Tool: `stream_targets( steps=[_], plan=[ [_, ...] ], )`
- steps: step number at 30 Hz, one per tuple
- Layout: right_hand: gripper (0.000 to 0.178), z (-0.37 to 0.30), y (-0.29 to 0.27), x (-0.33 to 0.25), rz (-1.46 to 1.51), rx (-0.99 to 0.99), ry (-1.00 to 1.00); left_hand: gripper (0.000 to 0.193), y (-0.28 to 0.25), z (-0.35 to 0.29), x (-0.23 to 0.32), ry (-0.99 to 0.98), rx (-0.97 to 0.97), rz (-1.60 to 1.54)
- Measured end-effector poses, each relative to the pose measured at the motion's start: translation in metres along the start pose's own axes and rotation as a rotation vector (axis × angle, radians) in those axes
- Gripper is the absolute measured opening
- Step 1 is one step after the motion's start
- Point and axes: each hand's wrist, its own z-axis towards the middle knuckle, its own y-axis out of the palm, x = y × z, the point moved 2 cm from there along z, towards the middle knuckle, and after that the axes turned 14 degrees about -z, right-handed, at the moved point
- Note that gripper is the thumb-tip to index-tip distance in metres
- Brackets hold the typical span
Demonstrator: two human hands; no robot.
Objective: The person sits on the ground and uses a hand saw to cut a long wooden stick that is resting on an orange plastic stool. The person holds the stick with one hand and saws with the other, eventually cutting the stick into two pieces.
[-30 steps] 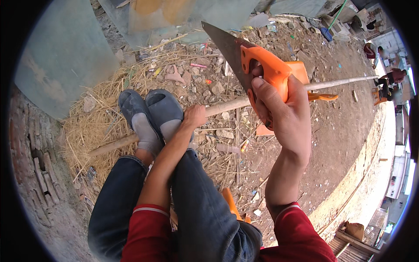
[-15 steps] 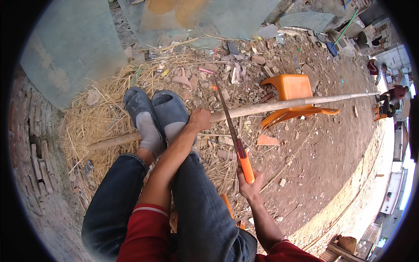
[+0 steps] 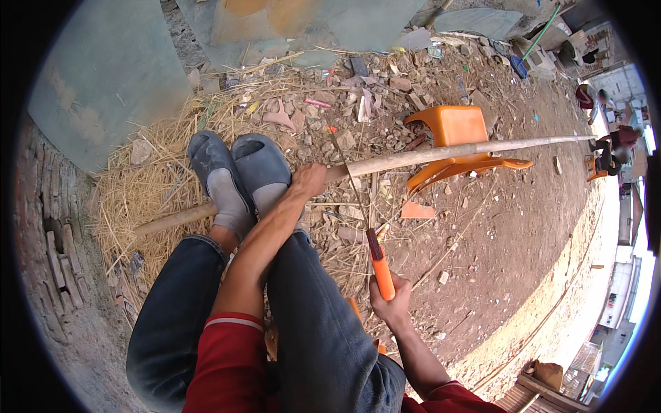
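Note:
A long pale wooden pole (image 3: 427,157) slants across the ground in front of me. My left hand (image 3: 310,180) is wrapped around it just beyond my grey clog (image 3: 261,165). My feet rest against the pole. In my right hand (image 3: 391,301), fingers closed, is the orange handle of a hand saw (image 3: 378,256). Its long thin blade crosses the pole a little to the right of my left hand, pointing away from me. Whether the teeth have cut into the wood cannot be made out.
An orange plastic chair (image 3: 460,127) lies tipped over under the pole. Straw (image 3: 158,193) and broken rubble surround my feet. Large greyish sheets (image 3: 110,82) lean at the far left, beside a brick wall (image 3: 48,227). People (image 3: 623,141) sit at the far right.
My right hand has drawn the saw a short way back toward me, with the blade still across the pole. My left hand keeps its grip. The whole view has shifted slightly.

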Motion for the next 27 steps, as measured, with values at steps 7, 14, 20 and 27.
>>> stream_targets(
  steps=[7,14,20,27],
  plan=[
    [0.016,0.052,0.014,-0.017,0.005,-0.050,0.101,0.029,0.006,-0.016,-0.003,0.015,0.014,0.012],
    [0.014,0.068,0.002,-0.040,0.074,-0.087,0.069,0.023,0.005,-0.006,0.000,-0.009,0.014,-0.005],
    [0.019,0.160,-0.063,-0.098,0.617,-0.374,0.061,0.029,0.008,0.001,-0.004,0.075,0.057,0.039],
    [0.016,0.244,-0.124,-0.225,0.827,-0.230,-0.298,0.048,0.000,0.000,0.004,0.142,0.096,0.060]
  ],
)
